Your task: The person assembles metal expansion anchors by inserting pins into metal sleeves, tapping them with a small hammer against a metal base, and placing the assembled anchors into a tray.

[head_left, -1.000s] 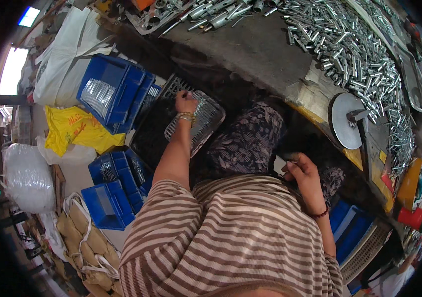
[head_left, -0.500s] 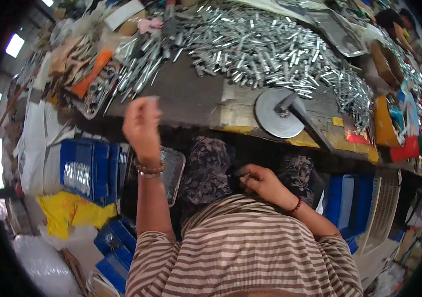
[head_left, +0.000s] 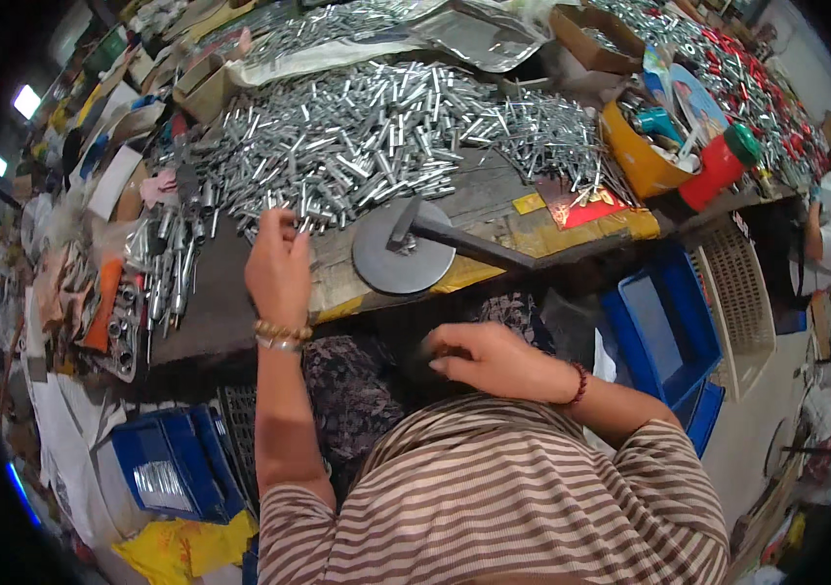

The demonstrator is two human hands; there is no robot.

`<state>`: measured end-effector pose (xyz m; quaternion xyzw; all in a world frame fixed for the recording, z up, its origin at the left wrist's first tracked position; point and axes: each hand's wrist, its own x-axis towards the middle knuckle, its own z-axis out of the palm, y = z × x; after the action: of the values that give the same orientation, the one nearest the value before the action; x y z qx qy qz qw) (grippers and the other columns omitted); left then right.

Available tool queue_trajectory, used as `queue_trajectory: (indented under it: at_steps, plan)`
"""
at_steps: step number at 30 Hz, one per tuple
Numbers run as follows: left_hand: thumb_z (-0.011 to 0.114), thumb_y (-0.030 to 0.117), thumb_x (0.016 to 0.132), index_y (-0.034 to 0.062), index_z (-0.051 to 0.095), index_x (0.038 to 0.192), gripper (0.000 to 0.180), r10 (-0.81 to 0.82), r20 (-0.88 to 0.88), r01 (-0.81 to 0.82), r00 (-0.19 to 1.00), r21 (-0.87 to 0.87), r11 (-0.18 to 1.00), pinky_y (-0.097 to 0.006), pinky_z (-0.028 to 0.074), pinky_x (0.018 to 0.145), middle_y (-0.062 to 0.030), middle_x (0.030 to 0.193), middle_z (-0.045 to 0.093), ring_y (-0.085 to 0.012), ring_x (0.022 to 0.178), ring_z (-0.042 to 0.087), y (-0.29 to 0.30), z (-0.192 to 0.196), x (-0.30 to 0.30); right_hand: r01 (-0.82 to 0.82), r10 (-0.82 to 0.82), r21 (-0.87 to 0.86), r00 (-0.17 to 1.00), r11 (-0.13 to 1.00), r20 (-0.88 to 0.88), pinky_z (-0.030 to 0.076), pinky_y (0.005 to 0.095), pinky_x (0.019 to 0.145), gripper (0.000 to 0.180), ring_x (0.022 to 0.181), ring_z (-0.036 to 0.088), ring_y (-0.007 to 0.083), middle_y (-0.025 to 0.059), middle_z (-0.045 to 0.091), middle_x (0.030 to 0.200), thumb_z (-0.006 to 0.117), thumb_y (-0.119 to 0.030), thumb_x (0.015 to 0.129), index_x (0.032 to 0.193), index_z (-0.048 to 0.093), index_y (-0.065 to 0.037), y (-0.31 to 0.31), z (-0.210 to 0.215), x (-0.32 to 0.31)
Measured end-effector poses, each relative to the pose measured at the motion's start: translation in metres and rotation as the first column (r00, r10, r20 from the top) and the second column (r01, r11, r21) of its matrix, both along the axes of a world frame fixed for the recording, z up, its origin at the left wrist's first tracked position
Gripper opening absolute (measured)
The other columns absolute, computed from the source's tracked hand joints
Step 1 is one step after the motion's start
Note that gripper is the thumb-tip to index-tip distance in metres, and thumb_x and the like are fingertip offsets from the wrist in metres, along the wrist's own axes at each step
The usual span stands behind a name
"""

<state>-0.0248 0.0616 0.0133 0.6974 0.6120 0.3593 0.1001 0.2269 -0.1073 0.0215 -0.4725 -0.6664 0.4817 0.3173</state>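
A person's left hand (head_left: 277, 273), loosely curled, is by metal pieces (head_left: 367, 136) heaped on the surface (head_left: 206, 312), apparently a picking step calling for a pinch; the right hand (head_left: 503, 363) curls above the lap (head_left: 349, 378), both hands' contents unclear.

No words or numbers can be read. A red card (head_left: 586, 207) lying near the front edge of the workbench (head_left: 211, 310) bears golden marks, too small and blurred to make out. A small yellow tag (head_left: 529, 203) lies just beside it, any lettering on it too fine to tell. At the lower left, a yellow bag (head_left: 186, 548) shows faint reddish marks across its creased surface, their shapes lost in the folds and blur
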Motion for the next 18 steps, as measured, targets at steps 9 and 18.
queue_trajectory:
  at_steps: [9,18]
  plan:
    - [0.070,-0.002,0.090,0.0048,0.064,0.118,0.029,-0.102,0.259,0.125,0.960,-0.073,0.989,-0.028,0.053,0.073,-0.0064,0.094,0.066,-0.0118,0.079,0.060,-0.050,0.033,-0.015,0.283,-0.668,0.672,0.615,0.684,0.420,0.057,0.0475,0.077,0.020,0.092,0.069,0.0346,0.0133,0.069,0.100,0.068,-0.011,0.088,0.108,0.070,-0.008,0.113,0.017,0.101]
    - [0.069,-0.001,0.087,0.0027,0.068,0.114,0.028,-0.243,0.181,0.268,0.953,-0.128,0.955,-0.031,0.054,0.080,-0.0089,0.103,0.068,-0.0191,0.088,0.067,-0.054,0.026,-0.008,-0.120,-0.681,0.744,0.329,0.657,0.655,0.052,0.0428,0.093,0.016,0.109,0.064,0.0285,0.0069,0.070,0.103,0.065,-0.006,0.085,0.099,0.072,-0.012,0.197,-0.002,0.125]
